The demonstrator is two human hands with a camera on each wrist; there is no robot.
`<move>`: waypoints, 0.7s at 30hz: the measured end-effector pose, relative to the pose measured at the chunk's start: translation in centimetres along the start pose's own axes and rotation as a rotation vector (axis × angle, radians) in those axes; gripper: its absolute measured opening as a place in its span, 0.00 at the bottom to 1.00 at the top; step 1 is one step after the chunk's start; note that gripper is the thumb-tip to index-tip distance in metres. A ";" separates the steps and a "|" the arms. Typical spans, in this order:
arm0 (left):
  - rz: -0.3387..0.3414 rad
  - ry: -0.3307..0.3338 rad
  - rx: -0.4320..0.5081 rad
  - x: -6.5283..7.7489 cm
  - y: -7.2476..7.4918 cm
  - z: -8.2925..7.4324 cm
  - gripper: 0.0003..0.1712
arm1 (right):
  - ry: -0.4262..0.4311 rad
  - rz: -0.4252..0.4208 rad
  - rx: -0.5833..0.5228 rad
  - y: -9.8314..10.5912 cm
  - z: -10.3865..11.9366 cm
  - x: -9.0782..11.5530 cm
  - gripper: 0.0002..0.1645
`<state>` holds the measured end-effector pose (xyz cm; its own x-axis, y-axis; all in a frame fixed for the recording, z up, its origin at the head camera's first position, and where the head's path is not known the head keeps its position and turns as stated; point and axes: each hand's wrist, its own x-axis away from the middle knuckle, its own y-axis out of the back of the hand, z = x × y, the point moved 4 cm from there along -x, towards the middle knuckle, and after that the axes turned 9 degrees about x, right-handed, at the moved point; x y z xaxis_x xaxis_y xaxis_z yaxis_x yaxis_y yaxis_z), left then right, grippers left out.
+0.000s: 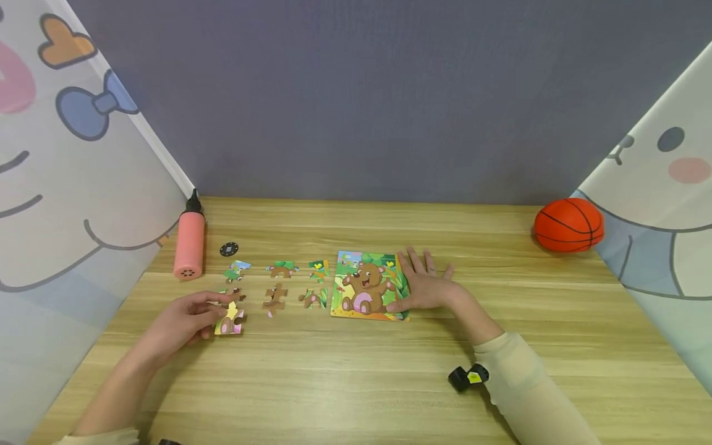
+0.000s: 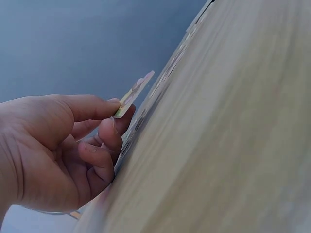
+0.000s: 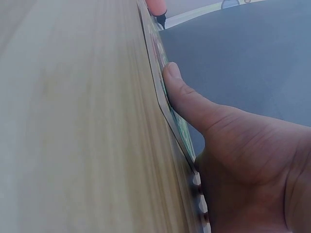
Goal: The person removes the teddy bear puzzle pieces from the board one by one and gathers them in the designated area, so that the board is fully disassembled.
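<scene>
A jigsaw piece (image 1: 230,324) with yellow, pink and brown print is pinched between the thumb and fingers of my left hand (image 1: 180,322). In the left wrist view that jigsaw piece (image 2: 133,94) is tilted and held just above the table. Under and beyond it lie several loose pieces, among them a brown piece (image 1: 274,300) and a blue-and-green one (image 1: 237,269). My right hand (image 1: 429,289) rests with spread fingers at the right edge of the square bear puzzle board (image 1: 364,285). Its thumb touches the board's picture.
A pink pump bottle (image 1: 190,244) with a black nozzle stands at the back left, near a black round chip (image 1: 228,249). At the back right sits a small red-orange basketball (image 1: 569,225). A grey panel (image 1: 356,105) closes the far side of the wooden table (image 1: 345,389).
</scene>
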<state>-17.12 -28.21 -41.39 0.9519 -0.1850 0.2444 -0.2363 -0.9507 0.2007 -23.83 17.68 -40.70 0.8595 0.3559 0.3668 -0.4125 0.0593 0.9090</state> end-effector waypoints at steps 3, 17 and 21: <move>-0.008 -0.003 -0.017 0.2 0.4 0.3 0.23 | 0.000 0.001 0.001 0.0 0.0 0.0 0.78; -0.030 0.008 -0.075 1.3 1.6 0.9 0.21 | 0.007 0.008 -0.005 -0.1 0.0 -0.1 0.79; -0.035 0.004 -0.083 1.3 1.7 1.1 0.20 | 0.004 0.007 -0.008 -0.1 -0.1 -0.1 0.78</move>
<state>-16.05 -30.37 -41.72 0.9590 -0.1512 0.2397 -0.2188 -0.9325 0.2872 -23.89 17.73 -40.83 0.8553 0.3602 0.3724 -0.4209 0.0639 0.9049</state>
